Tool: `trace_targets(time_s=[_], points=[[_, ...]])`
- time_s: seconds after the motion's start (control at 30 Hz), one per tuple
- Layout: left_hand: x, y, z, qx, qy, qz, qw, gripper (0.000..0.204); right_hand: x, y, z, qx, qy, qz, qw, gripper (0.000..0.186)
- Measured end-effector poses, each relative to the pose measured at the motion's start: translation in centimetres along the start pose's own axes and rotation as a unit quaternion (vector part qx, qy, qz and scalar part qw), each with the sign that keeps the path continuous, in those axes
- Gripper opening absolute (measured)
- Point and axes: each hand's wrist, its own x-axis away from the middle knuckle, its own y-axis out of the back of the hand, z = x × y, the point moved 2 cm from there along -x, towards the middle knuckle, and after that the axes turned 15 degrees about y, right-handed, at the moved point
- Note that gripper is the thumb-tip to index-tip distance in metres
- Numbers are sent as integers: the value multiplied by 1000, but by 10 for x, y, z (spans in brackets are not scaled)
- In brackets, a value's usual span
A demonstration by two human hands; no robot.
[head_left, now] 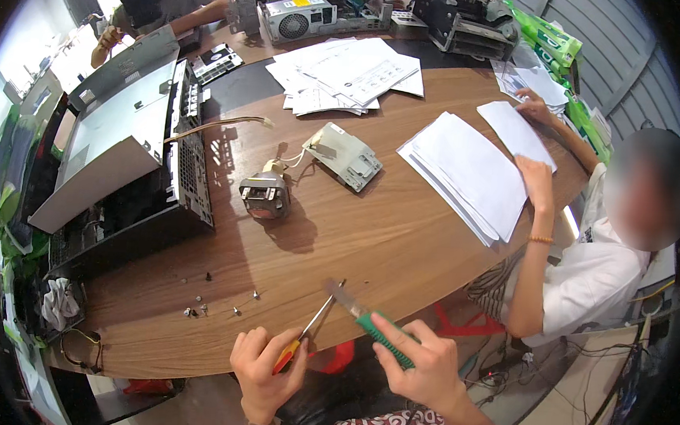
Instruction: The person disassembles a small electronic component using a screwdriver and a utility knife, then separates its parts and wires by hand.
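My left hand (270, 368) is closed around the yellow and red handle of a screwdriver (288, 355), whose thin shaft slants up and to the right over the table's near edge. In my right hand (426, 371) is a flat-bladed tool with a ribbed green handle (383, 340); my index finger lies along it. The tool's dull grey blade meets or crosses the screwdriver near its tip; whether they touch I cannot tell. Farther off, a metal-framed block like a transformer (265, 195) is joined by pale wires to a grey plastic housing (345, 157).
Several small screws (205, 309) lie scattered at the near left of the wooden table (354, 237). An opened computer case (132, 176) takes up the left side. A person on the right handles white paper sheets (467, 173). More papers (348, 73) and computer parts (297, 19) lie beyond.
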Motion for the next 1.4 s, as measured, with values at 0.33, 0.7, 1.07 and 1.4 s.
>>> trace_targets(time_s=[0.33,0.7,1.07,1.4], points=[[0,-2,2,56,29,-28,998,22,-6,0,-6,-18,-15,-22,999,46],[2,6,2,108,58,-38,992,15,-69,7,-66,41,-36,-155,986,44],[2,4,2,80,38,-40,995,13,-60,-26,-164,-351,-6,-61,934,23],[2,0,1,57,30,-53,996,13,-58,-21,-114,199,66,-92,974,40]])
